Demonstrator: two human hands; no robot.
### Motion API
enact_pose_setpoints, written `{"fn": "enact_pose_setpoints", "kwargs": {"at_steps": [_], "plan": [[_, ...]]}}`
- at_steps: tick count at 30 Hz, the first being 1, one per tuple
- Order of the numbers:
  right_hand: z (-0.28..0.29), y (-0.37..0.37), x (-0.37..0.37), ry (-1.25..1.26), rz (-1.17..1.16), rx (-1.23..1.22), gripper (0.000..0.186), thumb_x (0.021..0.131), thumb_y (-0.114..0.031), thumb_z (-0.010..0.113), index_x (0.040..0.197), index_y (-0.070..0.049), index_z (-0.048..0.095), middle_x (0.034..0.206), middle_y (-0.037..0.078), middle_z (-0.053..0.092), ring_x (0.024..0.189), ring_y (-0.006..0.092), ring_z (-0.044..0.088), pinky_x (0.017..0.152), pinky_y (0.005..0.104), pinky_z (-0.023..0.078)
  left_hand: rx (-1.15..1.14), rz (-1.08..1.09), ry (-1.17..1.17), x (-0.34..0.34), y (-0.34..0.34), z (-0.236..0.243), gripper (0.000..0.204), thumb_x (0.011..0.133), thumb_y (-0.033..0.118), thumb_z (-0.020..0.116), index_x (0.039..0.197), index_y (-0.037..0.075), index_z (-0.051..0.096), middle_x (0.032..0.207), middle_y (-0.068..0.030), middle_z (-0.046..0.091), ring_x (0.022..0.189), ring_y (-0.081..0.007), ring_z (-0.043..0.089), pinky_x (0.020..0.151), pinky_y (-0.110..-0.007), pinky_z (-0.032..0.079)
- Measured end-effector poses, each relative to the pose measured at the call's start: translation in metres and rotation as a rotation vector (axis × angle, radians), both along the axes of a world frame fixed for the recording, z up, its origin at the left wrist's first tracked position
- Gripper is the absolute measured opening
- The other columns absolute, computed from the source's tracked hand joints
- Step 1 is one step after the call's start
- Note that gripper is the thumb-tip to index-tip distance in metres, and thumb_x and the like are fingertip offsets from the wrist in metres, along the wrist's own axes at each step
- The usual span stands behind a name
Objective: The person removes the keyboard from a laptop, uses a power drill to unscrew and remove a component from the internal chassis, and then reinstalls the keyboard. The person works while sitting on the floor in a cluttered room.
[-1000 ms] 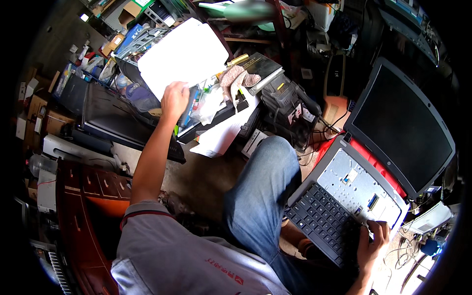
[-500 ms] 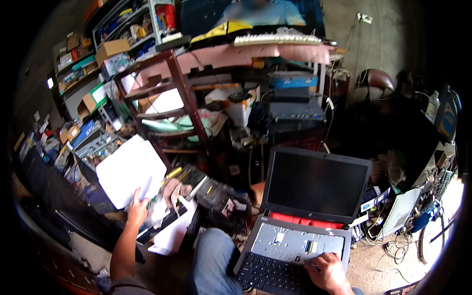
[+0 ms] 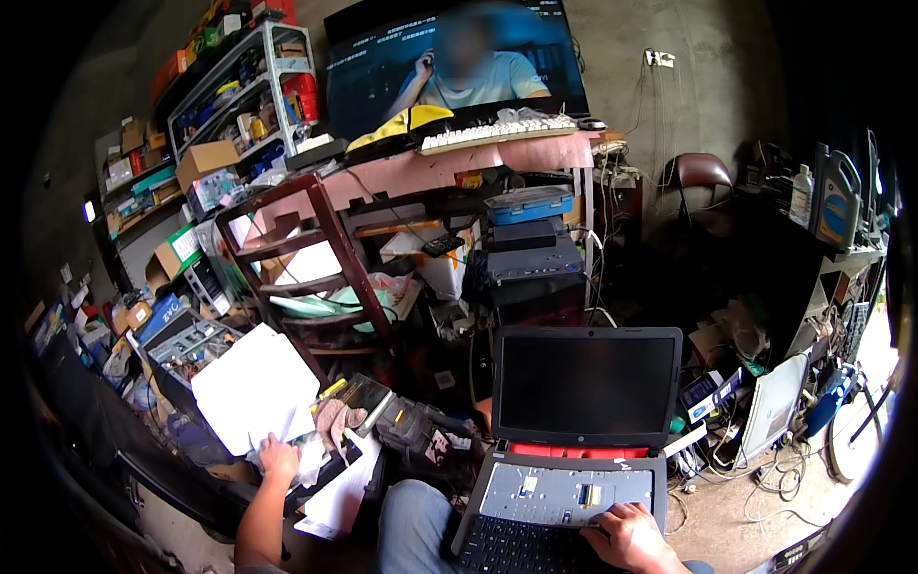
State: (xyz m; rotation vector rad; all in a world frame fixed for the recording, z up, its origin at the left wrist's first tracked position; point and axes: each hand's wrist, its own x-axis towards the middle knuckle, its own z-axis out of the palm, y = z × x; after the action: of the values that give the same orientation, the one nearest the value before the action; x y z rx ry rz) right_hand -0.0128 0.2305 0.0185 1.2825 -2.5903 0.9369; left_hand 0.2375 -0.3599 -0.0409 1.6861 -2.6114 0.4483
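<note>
An open black laptop (image 3: 583,387) rests across my lap, its screen dark. Its keyboard (image 3: 521,547) lies out of its recess, shifted toward me, so the bare grey metal plate (image 3: 550,493) with connectors shows. My right hand (image 3: 626,538) has its fingers bent round the keyboard's far right corner. Over at the left, my left hand (image 3: 277,459) reaches to the lower edge of a white sheet-like piece (image 3: 253,387), fingers stretched forward beside crumpled clear plastic (image 3: 311,459). Its fingertips touch the white piece or the things at its edge; which one I cannot tell.
Between the hands stand a grey cloth (image 3: 339,421), a dark toolbox (image 3: 411,426) and white paper (image 3: 344,488). A wooden chair (image 3: 330,230) and a desk with a keyboard (image 3: 497,134) and large screen (image 3: 382,67) stand ahead. Cables (image 3: 784,488) and a leaning panel (image 3: 770,411) lie right.
The view has tilted up, so more of the large screen shows. My left hand's pointing finger has come down to the white piece's lower edge. My right hand stays at the keyboard.
</note>
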Motion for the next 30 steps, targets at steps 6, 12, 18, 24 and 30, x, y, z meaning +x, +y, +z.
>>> {"fn": "enact_pose_setpoints", "kwargs": {"at_steps": [6,12,18,24,30], "plan": [[0.006,0.006,0.000,0.003,0.012,-0.002,0.010,0.080,-0.017,0.070,0.081,-0.007,0.069,0.078,0.016,0.063,0.076,0.0372,0.062,0.069,0.0458,0.053,0.112,0.098,0.001,-0.009,0.001,0.011,0.042,0.084,0.035,0.064,0.110,0.003,0.070,0.133,-0.0165,0.051,0.124,-0.0348,0.049,0.102,-0.043,0.043],[0.008,0.008,-0.002,-0.009,0.002,-0.020,0.008,0.080,-0.015,0.070,0.080,-0.008,0.069,0.079,0.015,0.063,0.079,0.0359,0.062,0.070,0.0447,0.052,-0.040,0.006,0.192,0.002,-0.005,0.002,0.031,0.083,0.027,0.062,0.091,-0.001,0.072,0.110,-0.0202,0.064,0.105,-0.0381,0.061,0.092,-0.047,0.050],[0.014,0.009,-0.002,-0.029,-0.033,-0.042,0.011,0.078,-0.016,0.072,0.083,-0.006,0.069,0.080,0.016,0.063,0.080,0.0361,0.063,0.072,0.0433,0.053,0.426,0.054,0.819,0.017,0.001,0.015,0.022,0.082,0.017,0.067,0.074,-0.003,0.070,0.074,-0.0127,0.069,0.072,-0.0226,0.067,0.068,-0.038,0.054],[0.002,0.014,-0.005,0.050,0.061,0.047,0.021,0.078,-0.026,0.076,0.081,-0.007,0.071,0.071,0.007,0.063,0.072,0.0264,0.064,0.072,0.0376,0.050,0.731,-0.036,1.229,0.015,0.020,0.042,0.014,0.081,0.009,0.067,0.072,-0.001,0.069,0.077,-0.0093,0.069,0.064,-0.0165,0.061,0.059,-0.030,0.047],[0.003,0.015,-0.004,0.042,0.065,0.060,0.021,0.078,-0.026,0.075,0.081,-0.006,0.070,0.073,0.007,0.064,0.073,0.0268,0.065,0.072,0.0382,0.050,0.779,-0.265,1.213,0.030,0.010,0.053,0.015,0.085,0.008,0.063,0.080,-0.004,0.072,0.106,-0.0188,0.069,0.147,-0.0269,0.016,0.111,-0.040,0.025]]}}
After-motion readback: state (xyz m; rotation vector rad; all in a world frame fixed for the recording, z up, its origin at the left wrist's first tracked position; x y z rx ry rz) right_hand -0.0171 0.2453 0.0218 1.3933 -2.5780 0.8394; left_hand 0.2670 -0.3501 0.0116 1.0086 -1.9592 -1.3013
